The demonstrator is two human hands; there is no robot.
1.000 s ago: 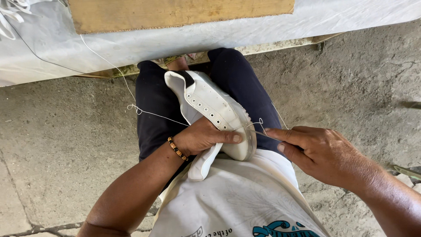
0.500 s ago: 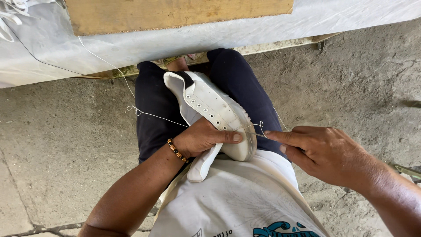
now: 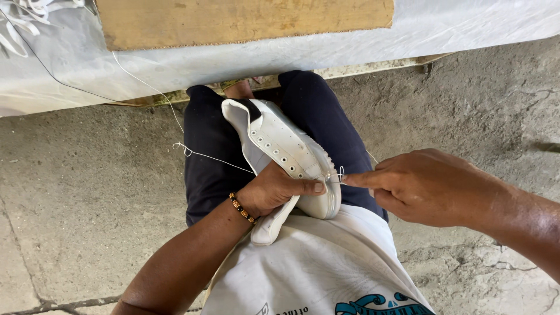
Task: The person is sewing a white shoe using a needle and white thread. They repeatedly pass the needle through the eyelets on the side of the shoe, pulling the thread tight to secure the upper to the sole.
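- We see a white shoe (image 3: 286,154) lying across our lap, on the dark trousers (image 3: 204,157), toe end toward us.
- Our left hand (image 3: 274,189) is clamped around the shoe near its toe, thumb pressed along the side.
- Our right hand (image 3: 429,184) has its fingers pinched together at the toe edge, on a thin white thread (image 3: 216,156).
- The thread runs from the shoe leftward and up to the worktop (image 3: 175,64) edge.
- A beaded bracelet (image 3: 242,208) sits on our left wrist.
- Below lies the concrete floor (image 3: 76,204).
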